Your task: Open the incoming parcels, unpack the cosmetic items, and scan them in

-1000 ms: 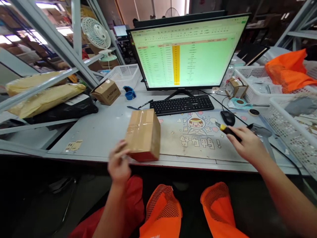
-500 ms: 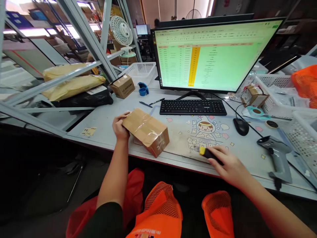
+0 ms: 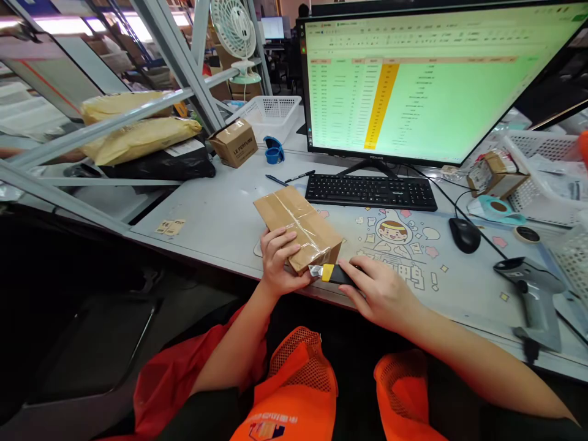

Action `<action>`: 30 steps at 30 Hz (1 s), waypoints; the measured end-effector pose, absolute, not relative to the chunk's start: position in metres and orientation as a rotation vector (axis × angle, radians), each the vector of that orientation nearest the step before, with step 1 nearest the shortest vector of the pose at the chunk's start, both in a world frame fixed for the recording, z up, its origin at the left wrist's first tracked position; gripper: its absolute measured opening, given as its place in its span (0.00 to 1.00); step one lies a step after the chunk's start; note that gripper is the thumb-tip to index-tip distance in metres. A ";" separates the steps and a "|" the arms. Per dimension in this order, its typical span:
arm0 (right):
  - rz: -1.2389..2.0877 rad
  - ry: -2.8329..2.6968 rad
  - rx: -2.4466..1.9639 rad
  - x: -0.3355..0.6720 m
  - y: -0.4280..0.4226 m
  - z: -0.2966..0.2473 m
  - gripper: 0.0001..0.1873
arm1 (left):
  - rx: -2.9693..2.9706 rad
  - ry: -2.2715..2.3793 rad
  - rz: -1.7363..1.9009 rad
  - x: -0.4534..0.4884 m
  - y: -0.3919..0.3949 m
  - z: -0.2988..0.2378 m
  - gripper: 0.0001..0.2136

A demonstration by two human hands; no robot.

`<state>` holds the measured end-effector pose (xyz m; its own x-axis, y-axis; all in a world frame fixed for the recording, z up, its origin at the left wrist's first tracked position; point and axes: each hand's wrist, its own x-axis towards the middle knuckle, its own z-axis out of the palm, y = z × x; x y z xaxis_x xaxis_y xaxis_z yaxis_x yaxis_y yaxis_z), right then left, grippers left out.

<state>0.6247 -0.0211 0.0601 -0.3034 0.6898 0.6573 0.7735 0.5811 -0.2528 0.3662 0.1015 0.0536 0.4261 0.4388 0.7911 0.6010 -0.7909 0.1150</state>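
Observation:
A brown cardboard box (image 3: 294, 220), sealed with clear tape along its top, is tilted over the front part of the desk. Around its near left side wraps my left hand (image 3: 281, 263), fingers on the top face and thumb low at the near end. My right hand (image 3: 383, 291) grips a utility knife (image 3: 337, 274) with a black handle and yellow collar. The knife's metal tip points left, at the box's near lower end beside my left thumb; whether it touches the cardboard I cannot tell.
Behind the box are a keyboard (image 3: 371, 192) and a monitor (image 3: 413, 92). A mouse (image 3: 464, 235) and a barcode scanner (image 3: 533, 297) lie to the right. At the back left are a small LE PERFUME carton (image 3: 234, 144), pens (image 3: 289, 179) and a blue lidded container (image 3: 274, 152).
My left hand has shifted from the box's far left end to its near side, and the box has turned. My right hand has brought the knife left to the box. The view has shifted slightly.

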 end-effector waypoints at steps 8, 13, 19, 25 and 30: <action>-0.158 -2.082 -1.213 0.626 -0.022 0.070 0.21 | -2.407 -0.818 -1.428 0.372 0.103 0.055 0.22; -0.145 -2.017 -1.419 0.674 -0.006 0.061 0.23 | -2.450 -0.956 -1.312 0.387 0.096 0.050 0.22; -0.083 -1.587 -1.826 0.747 0.002 0.040 0.25 | -2.645 -0.795 -1.207 0.365 0.102 0.071 0.25; 0.087 -1.726 -1.523 0.714 -0.033 0.067 0.23 | -2.746 -0.981 -1.079 0.326 0.159 0.106 0.35; 0.008 -1.959 -1.521 0.682 -0.041 0.112 0.20 | -2.473 -1.001 -1.144 0.379 0.094 0.089 0.22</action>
<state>0.6816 -0.0413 0.1116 -0.1162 0.8686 0.4817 0.8648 0.3270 -0.3810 0.3788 0.0940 0.0889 0.4592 0.4864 0.7434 0.6723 -0.7372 0.0670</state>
